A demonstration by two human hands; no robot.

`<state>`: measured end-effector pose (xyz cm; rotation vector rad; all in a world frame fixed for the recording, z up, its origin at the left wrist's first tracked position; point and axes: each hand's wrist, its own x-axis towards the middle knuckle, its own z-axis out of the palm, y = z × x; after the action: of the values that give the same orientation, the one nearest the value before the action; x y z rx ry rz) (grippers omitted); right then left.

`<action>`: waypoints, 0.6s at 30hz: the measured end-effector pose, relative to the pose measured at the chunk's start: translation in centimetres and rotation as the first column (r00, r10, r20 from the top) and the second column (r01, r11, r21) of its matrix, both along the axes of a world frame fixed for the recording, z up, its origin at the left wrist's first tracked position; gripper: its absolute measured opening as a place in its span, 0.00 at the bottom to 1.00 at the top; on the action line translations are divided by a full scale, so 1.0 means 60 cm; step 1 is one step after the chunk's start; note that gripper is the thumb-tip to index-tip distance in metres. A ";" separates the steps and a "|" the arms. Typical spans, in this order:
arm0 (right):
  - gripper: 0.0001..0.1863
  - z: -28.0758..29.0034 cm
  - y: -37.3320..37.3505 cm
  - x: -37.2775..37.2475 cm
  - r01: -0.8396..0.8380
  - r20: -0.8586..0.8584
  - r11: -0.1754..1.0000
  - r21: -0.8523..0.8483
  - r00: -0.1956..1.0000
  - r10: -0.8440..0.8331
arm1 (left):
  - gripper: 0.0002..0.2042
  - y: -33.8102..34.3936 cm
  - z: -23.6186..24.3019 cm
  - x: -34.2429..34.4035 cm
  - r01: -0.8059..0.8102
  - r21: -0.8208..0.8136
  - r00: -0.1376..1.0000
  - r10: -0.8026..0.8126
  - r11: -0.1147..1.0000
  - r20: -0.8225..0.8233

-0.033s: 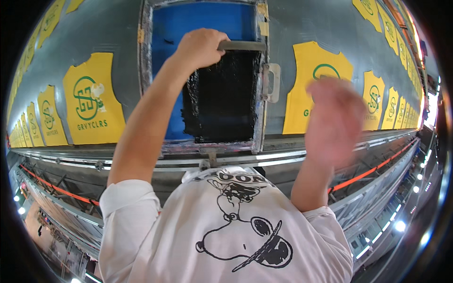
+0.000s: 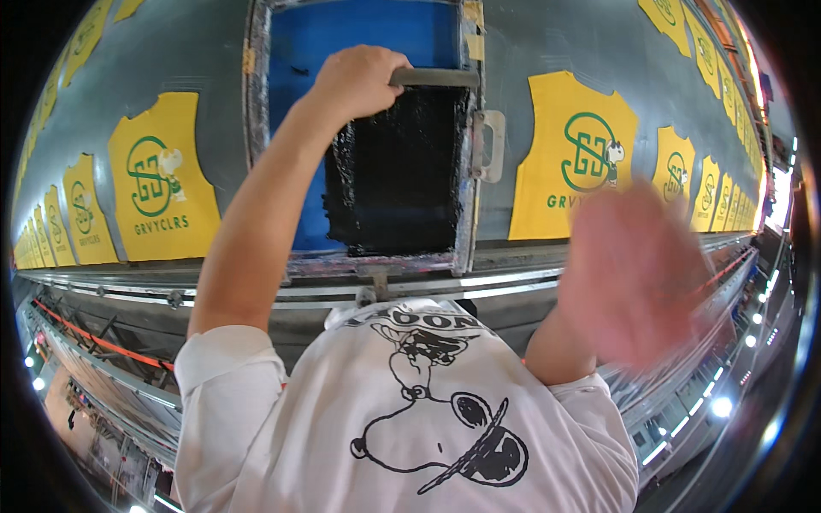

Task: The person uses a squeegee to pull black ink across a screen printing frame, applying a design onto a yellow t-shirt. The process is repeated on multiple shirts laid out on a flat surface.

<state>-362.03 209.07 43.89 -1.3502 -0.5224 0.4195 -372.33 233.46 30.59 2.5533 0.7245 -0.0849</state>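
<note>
My left hand (image 2: 359, 81) grips the left end of a grey squeegee (image 2: 436, 78), which lies crosswise near the top of the black ink area (image 2: 398, 175) on a printing screen (image 2: 299, 201) with blue mesh and a metal frame. A metal handle (image 2: 489, 145) sticks out from the frame's right side. My right hand (image 2: 633, 274) is smeared by motion at the right, off the screen and below a yellow cut shirt panel (image 2: 539, 162) printed in green with a white figure; its fingers cannot be made out.
Yellow shirt panels lie in rows on the grey printing table (image 2: 231, 128) to the left (image 2: 158, 222) and right of the screen. A metal rail (image 2: 222, 299) runs along the near edge. Racks with orange beams (image 2: 103, 338) and ceiling lights show toward the rim.
My right hand has swung down and to the right, away from the front of the right-hand yellow panel. My left hand stays on the squeegee, and the whole view has shifted slightly.
</note>
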 end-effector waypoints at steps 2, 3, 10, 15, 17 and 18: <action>0.06 0.090 -0.016 -0.051 -0.049 0.055 0.998 0.039 0.997 0.046 | 0.12 -0.007 -0.003 0.006 0.005 -0.011 1.000 -0.005 1.000 0.013; 0.05 0.119 -0.016 -0.075 -0.066 0.080 0.997 0.027 0.995 0.064 | 0.12 -0.004 -0.003 0.001 -0.017 -0.017 1.000 0.017 1.000 0.003; 0.12 0.264 0.010 -0.188 0.198 0.429 0.774 -0.601 0.897 0.104 | 0.12 -0.003 -0.009 0.004 -0.011 0.027 1.000 0.011 1.000 0.003; 0.10 0.288 0.035 -0.184 0.053 0.275 0.758 -0.651 0.946 0.171 | 0.13 -0.002 -0.013 -0.003 -0.026 0.012 0.999 0.026 1.000 0.033; 0.10 0.280 0.039 -0.181 -0.049 0.102 0.907 -0.419 0.990 0.101 | 0.13 -0.003 -0.012 0.000 -0.018 0.012 1.000 0.018 1.000 0.024; 0.09 0.264 0.038 -0.179 -0.090 0.040 0.963 -0.256 0.994 0.104 | 0.13 -0.003 -0.011 0.000 -0.014 0.011 1.000 0.014 1.000 0.020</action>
<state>-372.76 211.34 59.76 -1.5895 -0.5959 0.5462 -372.31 233.29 29.95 2.5558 0.7365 -0.0505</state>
